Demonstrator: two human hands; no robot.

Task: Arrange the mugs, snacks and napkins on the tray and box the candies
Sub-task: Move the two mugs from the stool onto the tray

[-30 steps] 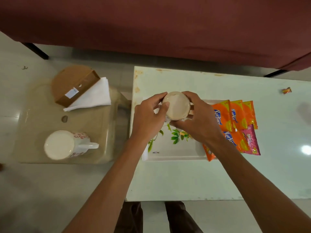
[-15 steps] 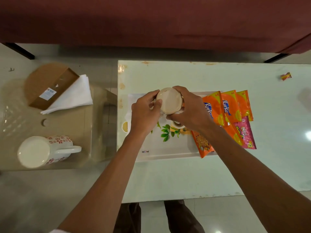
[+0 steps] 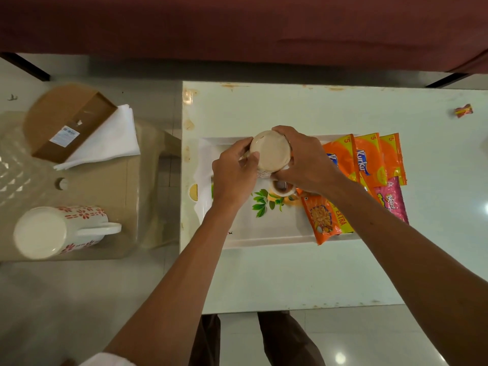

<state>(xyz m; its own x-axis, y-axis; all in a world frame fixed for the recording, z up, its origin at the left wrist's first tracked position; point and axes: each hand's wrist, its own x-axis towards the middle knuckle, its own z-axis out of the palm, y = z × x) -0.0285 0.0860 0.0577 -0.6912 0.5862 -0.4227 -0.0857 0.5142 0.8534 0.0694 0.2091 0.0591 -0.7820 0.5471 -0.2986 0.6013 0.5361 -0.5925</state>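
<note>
Over the white tray (image 3: 264, 235) on the pale table (image 3: 290, 281), both hands are on one mug (image 3: 270, 150), which sits over the tray's left half with its round pale end turned up; whether it touches the tray I can't tell. The left hand (image 3: 232, 178) curls round the mug's left side, thumb pressed against the edge of that round end. The right hand (image 3: 303, 159) wraps over the right side, fingers bent round the wall, and the mug's handle pokes out beneath it. Orange and pink snack packets (image 3: 367, 159) lie fanned across the tray's right end, some hanging over its edge. One wrapped candy (image 3: 463, 111) sits well apart, toward the table's far right. On the beige stool (image 3: 111, 186) to the left are a second mug (image 3: 52, 231) with red flowers, a stack of white napkins (image 3: 111, 138) and a brown box (image 3: 71, 128) lying partly on them
</note>
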